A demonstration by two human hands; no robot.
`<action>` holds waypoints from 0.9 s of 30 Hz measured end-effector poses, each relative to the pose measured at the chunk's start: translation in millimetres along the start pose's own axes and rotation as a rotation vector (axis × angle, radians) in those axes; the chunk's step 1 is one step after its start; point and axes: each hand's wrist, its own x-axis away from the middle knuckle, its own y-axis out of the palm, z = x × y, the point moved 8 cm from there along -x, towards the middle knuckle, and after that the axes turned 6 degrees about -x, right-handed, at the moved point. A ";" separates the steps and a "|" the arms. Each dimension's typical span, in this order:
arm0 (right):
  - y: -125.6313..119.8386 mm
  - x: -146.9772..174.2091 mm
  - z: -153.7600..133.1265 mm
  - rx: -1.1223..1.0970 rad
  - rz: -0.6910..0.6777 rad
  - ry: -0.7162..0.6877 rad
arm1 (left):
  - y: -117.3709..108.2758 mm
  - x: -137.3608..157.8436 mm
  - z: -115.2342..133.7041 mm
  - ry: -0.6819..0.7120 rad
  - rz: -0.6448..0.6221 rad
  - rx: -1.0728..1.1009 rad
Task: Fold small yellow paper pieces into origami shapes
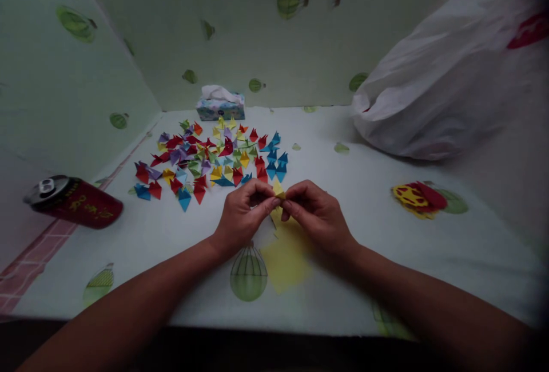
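A small folded piece of yellow paper is held up between both hands. My left hand pinches its left side between thumb and fingers, and my right hand pinches its right side the same way. Below the hands, flat on the table, lie yellow paper sheets, partly blurred. Just beyond the fingers spreads a group of several small folded paper cranes in red, blue, yellow, green and purple.
A red drink can stands at the left. At the back is a tissue box. A large white plastic bag fills the back right, with red and yellow cut-out pieces before it. The tablecloth has a balloon print.
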 end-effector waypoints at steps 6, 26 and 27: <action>-1.4 -2.4 5.8 -0.069 0.001 0.076 | 4.1 -0.7 -12.7 -0.180 -0.031 0.174; -1.9 -6.5 9.1 -0.161 -0.001 0.131 | 14.4 0.3 -21.9 -0.244 -0.090 0.362; -1.8 -6.4 9.0 -0.172 0.000 0.132 | 14.4 0.3 -21.8 -0.238 -0.092 0.365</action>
